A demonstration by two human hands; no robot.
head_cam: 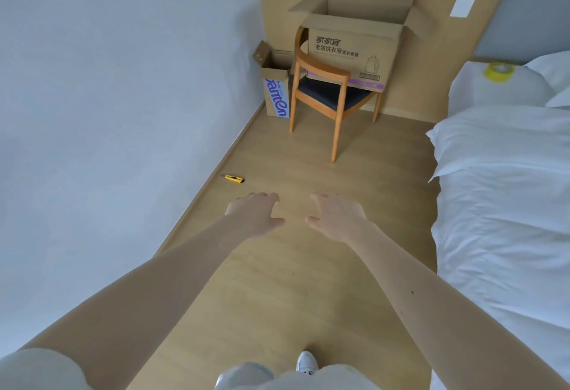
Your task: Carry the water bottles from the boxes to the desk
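head view down a strip of floor (293, 266) between a pale wall (108, 112) on the left and a bed (509, 204) on the right. both bare arms reach forward over the floor; the left hand (253, 213) and the right hand (337, 215) hang side by side with a gap between them, palms down, fingers loosely curled, thumbs turned inward. each is released, grasping nothing and touching nothing. the task's boxes stand at the far end of the floor: a large cardboard box (351, 50), flaps open, sits on the seat of a wooden chair (327, 96) before the tan far wall, printed side towards the camera; a small cardboard box (276, 93) with blue lettering, top open, stands on the floor in the far left corner, just beside the chair and against the pale wall. the inside of neither box shows from here, so it cannot be told whether the water bottles lie in them. a yellow utility knife (233, 178) lies near the left edge of the floor, close to the foot of the wall, between the left hand and the small box. a yellow tape roll (498, 71) rests on the bed near its head end, beside a white pillow (549, 71). a white shoe (307, 362) stands on the floor at the bottom edge of the view
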